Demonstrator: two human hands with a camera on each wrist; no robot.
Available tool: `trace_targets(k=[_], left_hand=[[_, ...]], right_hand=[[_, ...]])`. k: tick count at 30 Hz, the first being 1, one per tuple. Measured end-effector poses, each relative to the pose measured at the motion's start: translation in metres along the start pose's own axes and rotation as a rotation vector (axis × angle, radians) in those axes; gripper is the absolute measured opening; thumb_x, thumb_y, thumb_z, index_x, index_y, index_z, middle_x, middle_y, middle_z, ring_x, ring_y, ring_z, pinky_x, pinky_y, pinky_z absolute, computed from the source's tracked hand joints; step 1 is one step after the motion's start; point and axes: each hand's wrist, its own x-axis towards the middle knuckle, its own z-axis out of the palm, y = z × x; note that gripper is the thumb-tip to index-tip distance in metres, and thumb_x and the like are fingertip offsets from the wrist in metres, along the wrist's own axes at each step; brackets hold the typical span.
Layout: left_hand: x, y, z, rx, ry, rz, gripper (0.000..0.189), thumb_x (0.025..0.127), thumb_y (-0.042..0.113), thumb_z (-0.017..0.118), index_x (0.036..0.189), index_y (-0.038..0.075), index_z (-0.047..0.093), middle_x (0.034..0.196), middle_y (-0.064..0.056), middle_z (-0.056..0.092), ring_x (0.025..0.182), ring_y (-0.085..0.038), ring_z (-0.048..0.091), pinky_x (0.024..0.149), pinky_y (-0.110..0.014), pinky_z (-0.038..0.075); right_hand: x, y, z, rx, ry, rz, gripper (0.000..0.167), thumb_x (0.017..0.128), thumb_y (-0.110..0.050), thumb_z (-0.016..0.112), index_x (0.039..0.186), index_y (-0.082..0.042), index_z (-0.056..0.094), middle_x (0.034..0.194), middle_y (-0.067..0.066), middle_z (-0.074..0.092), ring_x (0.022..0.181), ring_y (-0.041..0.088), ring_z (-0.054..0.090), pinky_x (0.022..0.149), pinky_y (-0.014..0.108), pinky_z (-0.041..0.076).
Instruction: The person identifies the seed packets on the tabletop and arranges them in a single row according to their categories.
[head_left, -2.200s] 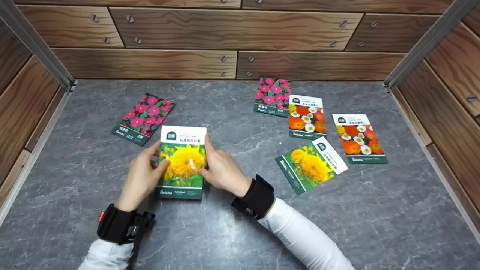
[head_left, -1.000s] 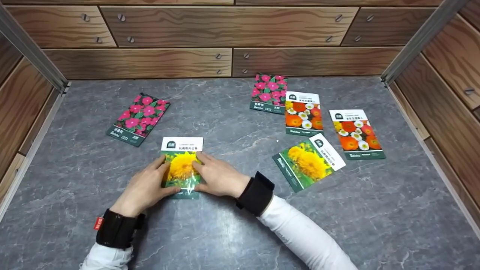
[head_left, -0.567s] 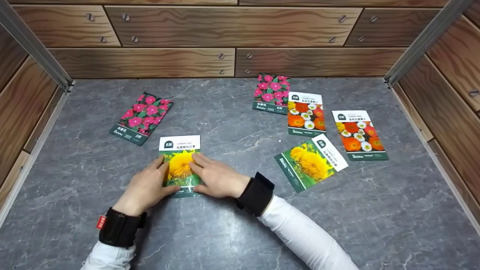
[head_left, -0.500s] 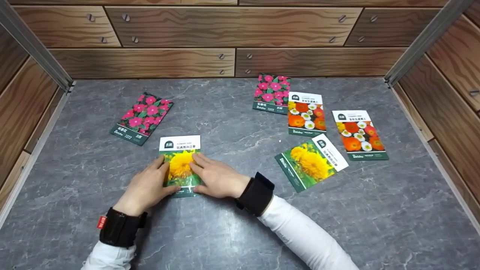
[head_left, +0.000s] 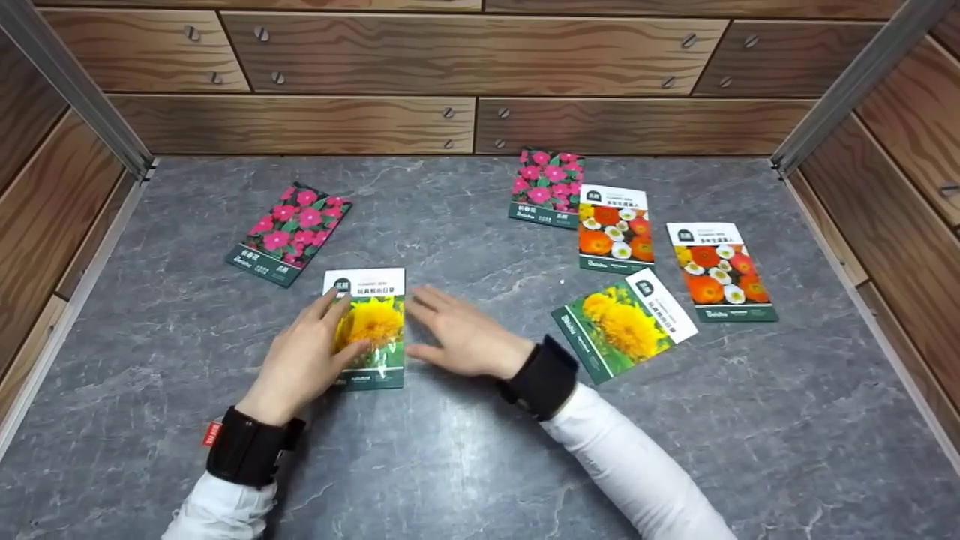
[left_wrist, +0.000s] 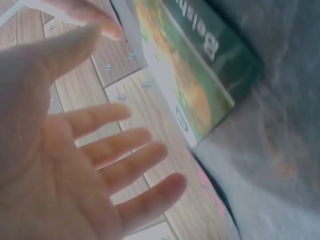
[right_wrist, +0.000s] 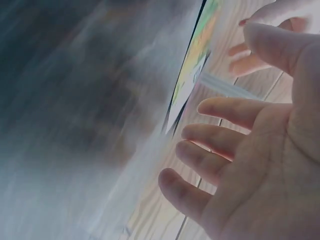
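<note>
A seed packet with a yellow sunflower picture lies flat on the grey tabletop, its white top edge away from the body. My left hand hovers over the packet's left side, fingers relaxed and overlapping it in the head view. In the left wrist view, the fingers are spread apart and hold nothing, with the packet's green end beyond them. Just off the packet's right edge is my right hand, its fingers loosely extended. The right wrist view shows that palm with nothing in it.
A pink-flower packet lies at the upper left. To the right are another pink packet, two orange-and-white poppy packets and a tilted sunflower packet. Wood-patterned walls enclose the back and sides.
Both hands first gripped the sunflower packet by its sides, then it was laid flat on the table. Since then both hands have lifted off, the right one shifting rightward.
</note>
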Motion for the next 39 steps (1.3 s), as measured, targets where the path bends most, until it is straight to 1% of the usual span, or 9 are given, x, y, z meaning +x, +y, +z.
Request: trace_targets(k=[5, 8, 11, 19, 22, 25, 32, 36, 39], left_hand=[[0.002, 0.007, 0.007, -0.049, 0.101, 0.025, 0.069, 0.098, 0.03, 0.075, 0.153, -0.002, 0.05, 0.16, -0.03, 0.047, 0.141, -0.051, 0.054, 0.107, -0.066, 0.053], [0.002, 0.014, 0.011, -0.083, 0.139, 0.048, 0.067, 0.098, 0.03, 0.076, 0.152, -0.001, 0.052, 0.158, -0.028, 0.05, 0.139, -0.049, 0.056, 0.107, -0.065, 0.053], [0.001, 0.022, 0.016, -0.106, 0.157, 0.078, 0.066, 0.097, 0.03, 0.076, 0.151, 0.0, 0.053, 0.157, -0.027, 0.053, 0.138, -0.048, 0.058, 0.108, -0.065, 0.054], [-0.002, 0.05, 0.024, -0.1, 0.169, 0.169, 0.063, 0.096, 0.029, 0.077, 0.149, 0.001, 0.056, 0.154, -0.025, 0.056, 0.139, -0.044, 0.058, 0.116, -0.06, 0.05], [0.0, 0.064, 0.031, -0.106, 0.153, 0.211, 0.064, 0.096, 0.031, 0.077, 0.148, 0.001, 0.056, 0.154, -0.025, 0.056, 0.139, -0.043, 0.059, 0.116, -0.06, 0.051], [0.005, 0.078, 0.036, -0.122, 0.111, 0.251, 0.065, 0.097, 0.035, 0.075, 0.149, 0.002, 0.055, 0.155, -0.025, 0.055, 0.14, -0.043, 0.058, 0.116, -0.06, 0.05], [0.016, 0.105, 0.041, -0.187, 0.07, 0.278, 0.062, 0.098, 0.033, 0.074, 0.15, 0.004, 0.055, 0.156, -0.023, 0.055, 0.141, -0.043, 0.058, 0.115, -0.061, 0.051], [0.023, 0.121, 0.048, -0.205, 0.026, 0.299, 0.062, 0.099, 0.033, 0.073, 0.15, 0.003, 0.054, 0.157, -0.024, 0.053, 0.142, -0.043, 0.057, 0.116, -0.06, 0.051], [0.031, 0.135, 0.053, -0.2, -0.017, 0.316, 0.063, 0.1, 0.035, 0.071, 0.151, 0.003, 0.052, 0.159, -0.024, 0.05, 0.144, -0.042, 0.056, 0.116, -0.059, 0.051]], right_hand=[[-0.019, 0.021, -0.011, 0.011, 0.057, 0.022, 0.076, 0.105, -0.048, 0.059, 0.164, -0.008, 0.033, 0.177, 0.015, 0.019, 0.166, 0.034, 0.019, 0.137, 0.053, 0.017], [-0.033, 0.034, -0.016, 0.001, 0.086, 0.035, 0.076, 0.105, -0.048, 0.06, 0.163, -0.006, 0.035, 0.176, 0.017, 0.021, 0.166, 0.035, 0.021, 0.137, 0.055, 0.019], [-0.047, 0.047, -0.02, -0.013, 0.115, 0.05, 0.076, 0.105, -0.048, 0.06, 0.162, -0.004, 0.036, 0.175, 0.019, 0.024, 0.165, 0.036, 0.023, 0.136, 0.056, 0.02], [-0.085, 0.076, -0.023, -0.038, 0.205, 0.083, 0.074, 0.104, -0.044, 0.063, 0.16, 0.0, 0.04, 0.172, 0.023, 0.032, 0.162, 0.041, 0.03, 0.133, 0.059, 0.027], [-0.099, 0.087, -0.023, -0.051, 0.235, 0.114, 0.074, 0.104, -0.043, 0.064, 0.16, 0.0, 0.041, 0.17, 0.024, 0.034, 0.161, 0.042, 0.031, 0.132, 0.059, 0.029], [-0.114, 0.097, -0.025, -0.053, 0.269, 0.153, 0.073, 0.103, -0.04, 0.066, 0.159, 0.0, 0.042, 0.169, 0.025, 0.035, 0.16, 0.044, 0.032, 0.131, 0.062, 0.03], [-0.14, 0.122, -0.034, -0.031, 0.313, 0.231, 0.073, 0.102, -0.036, 0.068, 0.158, 0.004, 0.042, 0.167, 0.029, 0.036, 0.158, 0.048, 0.032, 0.13, 0.063, 0.029], [-0.151, 0.134, -0.046, -0.026, 0.301, 0.293, 0.074, 0.102, -0.037, 0.068, 0.159, 0.003, 0.041, 0.169, 0.029, 0.033, 0.157, 0.049, 0.032, 0.13, 0.065, 0.029], [-0.159, 0.141, -0.057, -0.001, 0.268, 0.355, 0.075, 0.104, -0.039, 0.064, 0.161, 0.001, 0.036, 0.171, 0.028, 0.029, 0.159, 0.05, 0.028, 0.129, 0.067, 0.027]])
